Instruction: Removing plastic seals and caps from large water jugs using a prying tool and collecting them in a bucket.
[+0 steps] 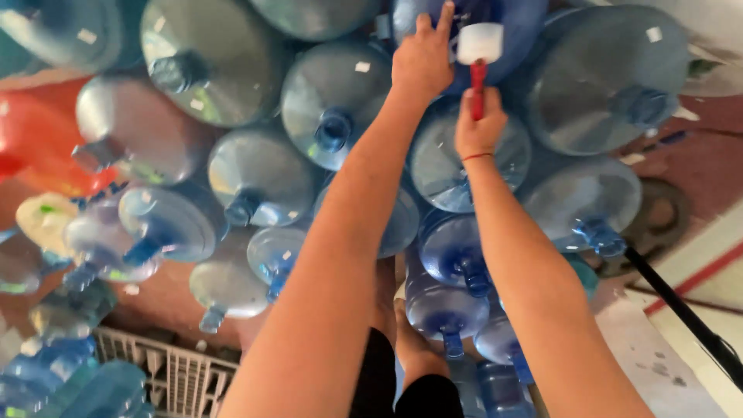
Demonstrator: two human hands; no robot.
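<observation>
Both my arms reach out over a crowd of large blue water jugs. My left hand [422,60] rests on the top of a far blue jug [511,31], fingers spread against it. My right hand [480,124] is closed around the red handle of a tool [478,77] whose white cylindrical head [480,42] sits at that jug's mouth. A thin red band circles my right wrist. Another jug [445,166] stands just under my right hand.
Several blue jugs [259,174] stand packed together across the floor, necks up. A red object [35,143] lies at the left. A white plastic crate [174,375] sits at the lower left. A black pole [681,310] slants across the lower right. My bare feet [414,340] show below.
</observation>
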